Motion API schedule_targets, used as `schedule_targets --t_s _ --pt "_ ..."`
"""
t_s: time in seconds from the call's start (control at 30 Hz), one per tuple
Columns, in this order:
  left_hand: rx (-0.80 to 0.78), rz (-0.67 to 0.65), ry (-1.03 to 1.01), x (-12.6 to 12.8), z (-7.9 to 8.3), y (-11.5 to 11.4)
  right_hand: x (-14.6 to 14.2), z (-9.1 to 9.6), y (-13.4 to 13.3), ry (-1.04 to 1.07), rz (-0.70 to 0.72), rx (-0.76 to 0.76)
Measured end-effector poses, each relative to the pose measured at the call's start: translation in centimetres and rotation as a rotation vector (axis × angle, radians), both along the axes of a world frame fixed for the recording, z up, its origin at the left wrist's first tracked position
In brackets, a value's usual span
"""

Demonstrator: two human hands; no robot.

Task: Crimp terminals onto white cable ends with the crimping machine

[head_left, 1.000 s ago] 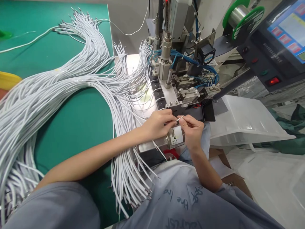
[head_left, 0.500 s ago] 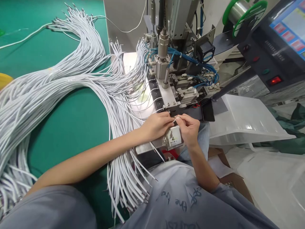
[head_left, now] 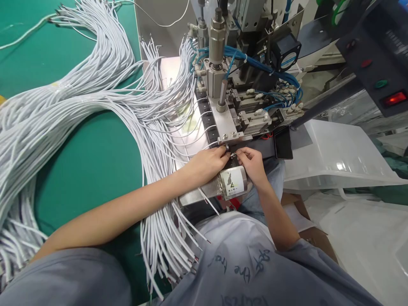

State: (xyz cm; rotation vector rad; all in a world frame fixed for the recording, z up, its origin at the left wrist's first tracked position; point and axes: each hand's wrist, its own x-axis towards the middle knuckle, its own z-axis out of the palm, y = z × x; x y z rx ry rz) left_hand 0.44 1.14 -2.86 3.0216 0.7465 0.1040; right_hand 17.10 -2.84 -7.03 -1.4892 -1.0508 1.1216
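Observation:
My left hand (head_left: 208, 163) is closed at the front edge of the soldering machine (head_left: 219, 85), its fingers pressed round a white cable that they mostly cover. From between the fingers shows the cable's small end (head_left: 233, 155), with thin wires. Just to the right, my right hand (head_left: 252, 165) pinches at these wire tips with thumb and forefinger. Under both hands is a metal block with a white label (head_left: 234, 180). Beside my left hand, several white cables (head_left: 188, 138) run into the black slotted fixture (head_left: 210, 123) of the machine.
Long bundles of white cables (head_left: 73, 102) lie across the green mat (head_left: 86, 157) on the left. Cable ends (head_left: 168, 246) hang over the table's front edge. To the right are a black phone (head_left: 283, 143), a control box (head_left: 376, 63) with a lit red switch, and a translucent plastic bin (head_left: 338, 157).
My right hand has shifted slightly away from my left, opening a small gap where the wire end shows. My left hand stays nearly in place. The view has tilted slightly.

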Motion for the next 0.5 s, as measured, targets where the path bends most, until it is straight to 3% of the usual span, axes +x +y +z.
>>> schedule_targets --t_s 0.2,0.37,0.5 --pt "0.032 -0.038 0.006 -0.1 0.1 0.0 0.1 -0.2 0.2 -0.008 0.049 -0.004" --pt "0.045 -0.040 0.052 0.1 0.3 0.0 0.7 -0.7 0.3 -0.021 0.191 -0.024" --pt "0.041 -0.034 0.046 0.2 0.2 0.1 0.9 -1.3 0.6 -0.036 0.246 0.046"
